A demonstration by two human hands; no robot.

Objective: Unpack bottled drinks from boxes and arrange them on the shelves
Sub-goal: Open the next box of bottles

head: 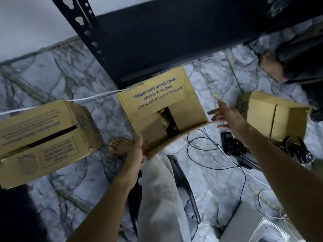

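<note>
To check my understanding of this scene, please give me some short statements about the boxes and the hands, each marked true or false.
1. Three cardboard boxes stand on the floor. True: the left box, the middle box and the right box.
2. The right hand holds a bottle. False: its fingers are spread and it holds nothing.
3. The left hand grips the middle box at its near edge. True.
4. The top flaps of the middle box are fully closed. False: a gap between them shows something golden inside.
</note>
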